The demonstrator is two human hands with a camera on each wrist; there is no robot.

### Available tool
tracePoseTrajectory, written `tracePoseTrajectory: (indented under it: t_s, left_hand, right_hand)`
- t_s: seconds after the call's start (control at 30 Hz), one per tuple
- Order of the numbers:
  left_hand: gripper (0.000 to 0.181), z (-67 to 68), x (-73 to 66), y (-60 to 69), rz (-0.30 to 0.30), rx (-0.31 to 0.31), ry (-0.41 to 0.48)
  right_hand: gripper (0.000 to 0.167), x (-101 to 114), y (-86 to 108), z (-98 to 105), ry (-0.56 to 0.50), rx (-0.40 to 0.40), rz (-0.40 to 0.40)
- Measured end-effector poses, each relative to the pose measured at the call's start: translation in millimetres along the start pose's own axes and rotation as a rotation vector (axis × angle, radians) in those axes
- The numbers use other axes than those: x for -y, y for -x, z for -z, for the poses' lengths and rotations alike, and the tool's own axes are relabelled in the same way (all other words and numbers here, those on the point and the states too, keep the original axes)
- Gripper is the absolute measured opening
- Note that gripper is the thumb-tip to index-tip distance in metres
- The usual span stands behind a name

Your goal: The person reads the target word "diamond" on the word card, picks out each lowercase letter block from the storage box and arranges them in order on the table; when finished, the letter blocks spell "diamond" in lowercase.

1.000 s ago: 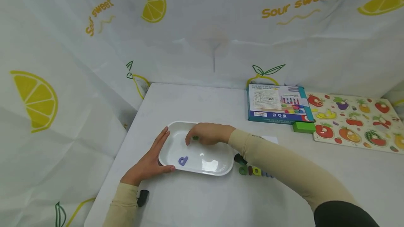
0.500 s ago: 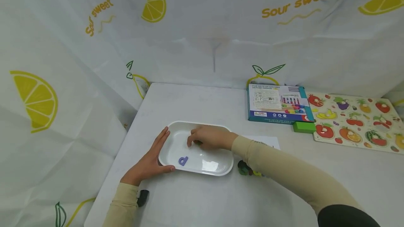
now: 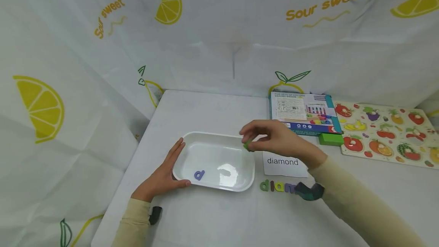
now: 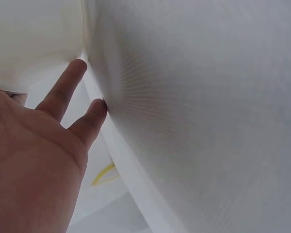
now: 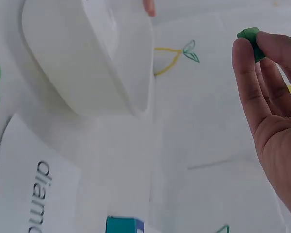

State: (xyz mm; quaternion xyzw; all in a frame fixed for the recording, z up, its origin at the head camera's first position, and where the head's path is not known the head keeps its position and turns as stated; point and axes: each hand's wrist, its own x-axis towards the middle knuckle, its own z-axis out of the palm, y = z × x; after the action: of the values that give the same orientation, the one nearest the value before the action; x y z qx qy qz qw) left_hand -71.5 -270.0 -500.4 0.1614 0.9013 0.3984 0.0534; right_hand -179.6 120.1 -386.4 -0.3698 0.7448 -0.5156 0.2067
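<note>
In the head view a white tray (image 3: 219, 186) stands on the table, with a purple toy letter d (image 3: 199, 175) inside near its front left. My left hand (image 3: 162, 174) rests on the tray's left side, thumb and fingers spread along the rim. Above the tray's right end, my right hand (image 3: 271, 136) pinches a small green letter piece (image 3: 247, 145) between thumb and fingertips. The right wrist view also shows this green piece (image 5: 250, 36); fingers cover part of it, so which letter it is cannot be told.
Right of the tray lies a paper card (image 3: 282, 167) reading "diamond". Below it, toy letters (image 3: 279, 186) form a row reading "diam", its right end partly behind the dark wrist camera. Farther back are a box (image 3: 302, 113), a green block (image 3: 330, 139) and a fruit puzzle board (image 3: 387, 132).
My right hand has lifted out of the tray and moved right with the green letter piece, uncovering the card and letter row. My left hand has stayed at the tray.
</note>
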Motion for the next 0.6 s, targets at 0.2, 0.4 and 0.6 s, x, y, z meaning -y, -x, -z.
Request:
tracePoseTrajectory:
  t_s: [0.2,0.4,0.6]
  left_hand:
    - [0.124,0.1,-2.3,0.2,-0.012,0.008,0.000]
    - [0.125,-0.1,-5.7,0.8,0.006,0.005,0.003]
    - [0.124,1.4,-6.8,0.8,0.002,0.004,-0.001]
  right_hand:
    - [0.030,-9.2,89.7,28.9,0.015,-0.209,-0.132]
    - [0.041,-41.4,160.6,32.8,0.144,-0.343,-0.431]
    - [0.037,-68.3,193.4,9.3,0.352,-0.320,-0.525]
